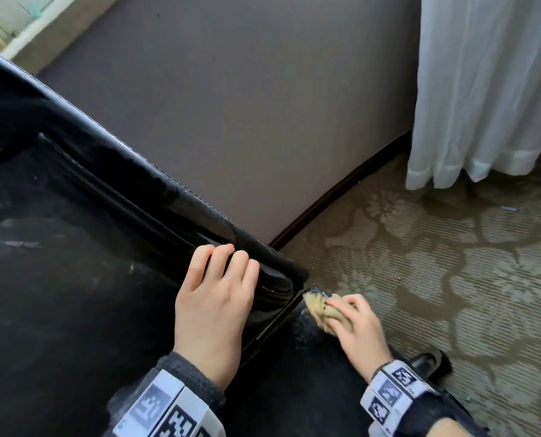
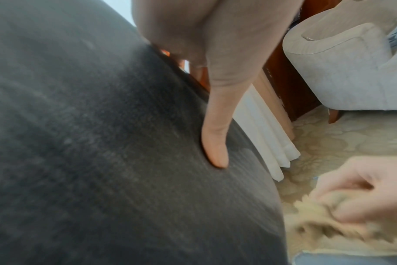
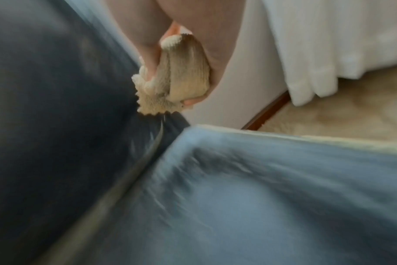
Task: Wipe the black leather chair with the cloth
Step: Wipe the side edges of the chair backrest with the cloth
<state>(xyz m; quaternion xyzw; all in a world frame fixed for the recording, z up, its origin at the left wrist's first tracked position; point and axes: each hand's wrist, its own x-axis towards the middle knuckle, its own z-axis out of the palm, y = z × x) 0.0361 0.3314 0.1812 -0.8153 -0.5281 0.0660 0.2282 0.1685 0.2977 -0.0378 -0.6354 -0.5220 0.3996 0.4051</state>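
The black leather chair fills the left and lower part of the head view, its seat dull with smears. My left hand lies flat on the seat corner, straight fingers reaching the fold below the backrest. In the left wrist view one finger presses into the leather. My right hand grips a bunched beige cloth and holds it against the top of the armrest. The right wrist view shows the cloth squeezed in my fingers, its edge touching the leather.
A brown-grey wall stands behind the chair with a dark baseboard. A white curtain hangs at the right over patterned floral carpet. A light grey armchair appears in the left wrist view.
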